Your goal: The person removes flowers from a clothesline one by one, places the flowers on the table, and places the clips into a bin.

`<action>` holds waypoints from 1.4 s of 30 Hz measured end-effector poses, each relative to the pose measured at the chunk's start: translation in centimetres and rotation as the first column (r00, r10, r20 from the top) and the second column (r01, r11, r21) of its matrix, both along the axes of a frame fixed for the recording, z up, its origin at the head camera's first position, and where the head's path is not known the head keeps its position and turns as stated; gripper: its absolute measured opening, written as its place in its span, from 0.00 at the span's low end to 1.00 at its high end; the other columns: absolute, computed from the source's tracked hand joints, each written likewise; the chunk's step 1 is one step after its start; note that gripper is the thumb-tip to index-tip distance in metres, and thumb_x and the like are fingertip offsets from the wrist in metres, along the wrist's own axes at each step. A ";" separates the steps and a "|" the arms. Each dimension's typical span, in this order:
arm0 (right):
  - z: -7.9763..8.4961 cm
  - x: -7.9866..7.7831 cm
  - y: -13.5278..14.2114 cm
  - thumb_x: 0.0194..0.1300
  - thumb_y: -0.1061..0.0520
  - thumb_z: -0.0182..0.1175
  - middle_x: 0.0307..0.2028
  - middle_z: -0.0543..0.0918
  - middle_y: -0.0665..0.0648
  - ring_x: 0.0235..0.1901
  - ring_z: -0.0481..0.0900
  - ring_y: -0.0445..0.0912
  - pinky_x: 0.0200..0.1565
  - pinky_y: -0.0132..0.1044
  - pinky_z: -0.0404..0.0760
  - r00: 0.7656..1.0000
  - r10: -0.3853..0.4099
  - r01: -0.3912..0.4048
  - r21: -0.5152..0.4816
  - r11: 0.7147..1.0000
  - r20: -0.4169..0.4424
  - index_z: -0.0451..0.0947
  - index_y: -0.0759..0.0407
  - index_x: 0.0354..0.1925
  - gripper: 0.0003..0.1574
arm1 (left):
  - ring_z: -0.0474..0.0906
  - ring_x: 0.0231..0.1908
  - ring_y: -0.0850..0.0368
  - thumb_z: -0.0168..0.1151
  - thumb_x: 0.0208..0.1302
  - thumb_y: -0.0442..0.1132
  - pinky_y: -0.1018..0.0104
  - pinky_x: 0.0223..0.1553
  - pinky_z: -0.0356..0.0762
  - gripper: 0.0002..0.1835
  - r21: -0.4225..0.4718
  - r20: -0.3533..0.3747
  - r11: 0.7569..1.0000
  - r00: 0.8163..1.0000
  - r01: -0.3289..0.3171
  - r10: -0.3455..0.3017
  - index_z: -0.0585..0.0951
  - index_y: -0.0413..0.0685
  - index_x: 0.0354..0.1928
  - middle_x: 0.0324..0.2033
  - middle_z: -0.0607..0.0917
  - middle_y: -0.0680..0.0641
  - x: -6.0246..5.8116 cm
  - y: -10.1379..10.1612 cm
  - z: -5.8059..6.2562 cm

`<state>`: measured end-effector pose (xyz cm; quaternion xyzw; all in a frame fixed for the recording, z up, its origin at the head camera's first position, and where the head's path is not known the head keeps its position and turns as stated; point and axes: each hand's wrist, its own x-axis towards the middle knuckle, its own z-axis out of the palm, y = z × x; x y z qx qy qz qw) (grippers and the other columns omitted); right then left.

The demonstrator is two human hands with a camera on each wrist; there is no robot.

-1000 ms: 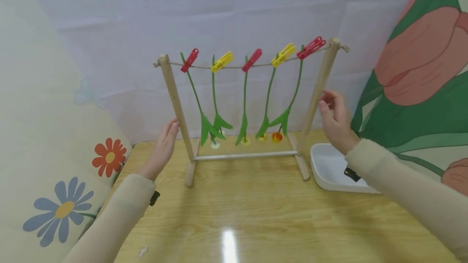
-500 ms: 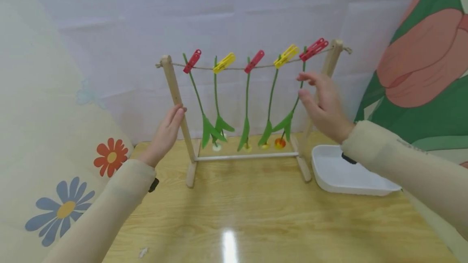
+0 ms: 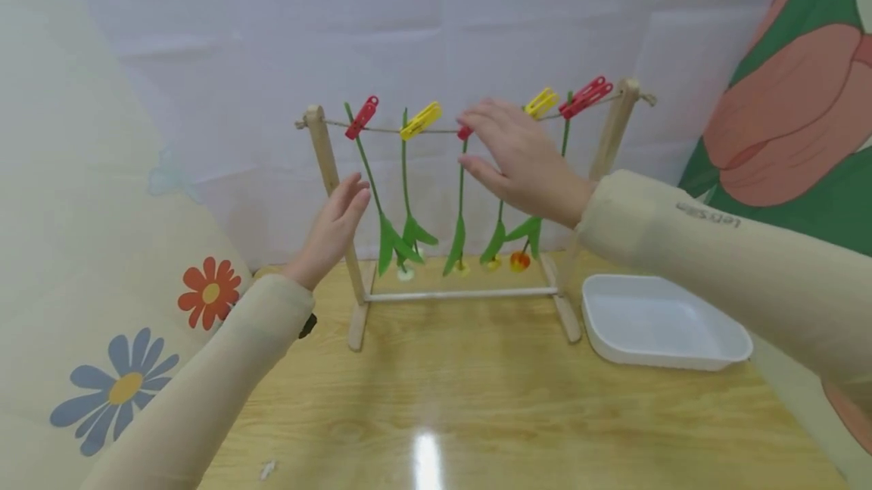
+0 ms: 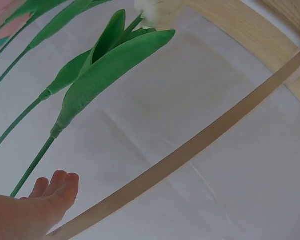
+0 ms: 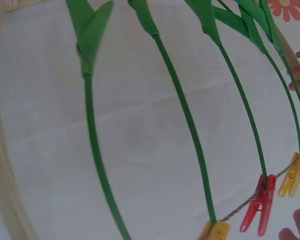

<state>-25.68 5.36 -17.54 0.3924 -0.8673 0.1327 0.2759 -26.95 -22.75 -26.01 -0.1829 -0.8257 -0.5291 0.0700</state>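
Several artificial flowers hang head down from a twine line [image 3: 446, 131] on a wooden frame [image 3: 322, 153], held by red and yellow clothespins. My left hand [image 3: 330, 232] is beside the left post, its relaxed fingers close to the stem of the leftmost flower [image 4: 37, 162]. My right hand [image 3: 524, 160] hovers at the middle red clothespin [image 5: 260, 205], fingers apart from the thumb, with part of that clothespin covered. A yellow clothespin [image 3: 542, 102] shows just behind this hand. The left yellow clothespin [image 3: 421, 120] and leftmost red clothespin [image 3: 362, 117] grip their stems.
A white plastic tray [image 3: 668, 323] sits on the wooden table [image 3: 436, 384] right of the frame. A white rod [image 3: 463, 294] joins the frame's feet low down. A small white scrap [image 3: 269, 469] lies near the front left. White cloth [image 3: 272, 35] hangs behind.
My right hand has moved from the right post leftward across the flowers to the middle clothespin. My left hand has risen and shifted right, past the left post towards the leftmost stem.
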 end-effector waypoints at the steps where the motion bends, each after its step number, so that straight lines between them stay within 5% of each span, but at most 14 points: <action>1: 0.2 -0.1 -0.4 0.73 0.55 0.53 0.64 0.69 0.68 0.69 0.57 0.60 0.73 0.47 0.46 1.000 0.000 0.000 0.008 1.000 -0.001 0.65 0.71 0.65 0.30 | 0.56 0.70 0.42 0.39 0.79 0.45 0.51 0.71 0.53 0.31 0.002 0.001 1.000 1.000 -0.001 0.001 0.49 0.37 0.74 0.70 0.60 0.34 -0.1 0.1 0.1; 10: 2.1 -0.6 -2.4 0.75 0.46 0.48 0.71 0.61 0.64 0.73 0.50 0.58 0.72 0.53 0.45 0.981 -0.116 0.097 0.124 0.988 0.155 0.57 0.66 0.71 0.37 | 0.55 0.70 0.41 0.41 0.78 0.44 0.52 0.71 0.53 0.31 0.019 -0.008 0.999 0.999 -0.031 0.031 0.48 0.36 0.74 0.70 0.59 0.32 -1.4 0.5 1.2; 22: 3.3 -1.6 -3.5 0.76 0.41 0.44 0.73 0.55 0.63 0.74 0.43 0.56 0.70 0.62 0.38 0.950 -0.193 0.152 0.179 0.972 0.245 0.51 0.63 0.74 0.40 | 0.62 0.67 0.44 0.44 0.77 0.42 0.56 0.69 0.59 0.29 0.078 -0.013 0.995 0.998 -0.059 0.060 0.53 0.34 0.73 0.67 0.67 0.35 -2.4 1.5 1.5; 35: 4.8 -2.6 -5.3 0.76 0.40 0.44 0.73 0.55 0.64 0.73 0.45 0.59 0.72 0.54 0.40 0.950 -0.214 0.156 0.246 0.957 0.229 0.51 0.64 0.74 0.42 | 0.66 0.65 0.46 0.47 0.76 0.36 0.61 0.67 0.63 0.26 0.201 -0.064 0.978 0.996 -0.051 0.066 0.58 0.34 0.70 0.62 0.72 0.35 -3.3 2.5 1.1; 42: 5.1 -3.2 -6.3 0.76 0.39 0.42 0.73 0.55 0.63 0.74 0.43 0.58 0.72 0.53 0.39 0.922 -0.237 0.162 0.253 0.954 0.306 0.50 0.63 0.74 0.42 | 0.67 0.64 0.47 0.47 0.76 0.38 0.61 0.66 0.63 0.25 0.200 -0.054 0.977 0.994 -0.078 0.090 0.60 0.36 0.70 0.62 0.73 0.37 -3.3 2.8 1.0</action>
